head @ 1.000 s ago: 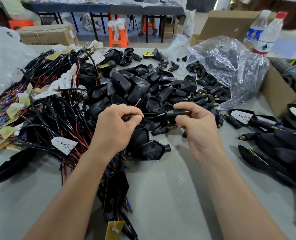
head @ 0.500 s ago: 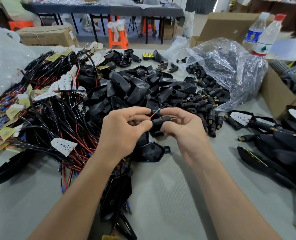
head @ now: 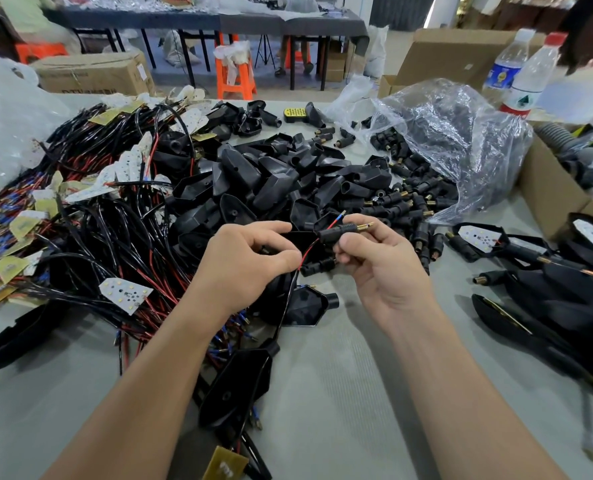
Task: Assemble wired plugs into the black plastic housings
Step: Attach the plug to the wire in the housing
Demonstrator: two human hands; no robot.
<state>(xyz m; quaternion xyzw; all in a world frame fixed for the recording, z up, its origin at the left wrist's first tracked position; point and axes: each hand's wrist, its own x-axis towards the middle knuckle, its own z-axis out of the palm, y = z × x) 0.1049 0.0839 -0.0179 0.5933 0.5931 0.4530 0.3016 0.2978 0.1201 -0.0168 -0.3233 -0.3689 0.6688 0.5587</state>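
**Plug held at frame centre**

Your right hand (head: 388,271) pinches a small black cylindrical plug with a brass threaded tip (head: 340,232) — your left hand (head: 243,268) has fingers pressed onto its thin red wire (head: 307,251). Heap of black plastic housings (head: 271,181) just behind, upper centre.

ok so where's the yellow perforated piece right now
In the head view the yellow perforated piece lies at the far edge of the table, centre, just beyond the pile of black housings and left of the clear plastic bag.
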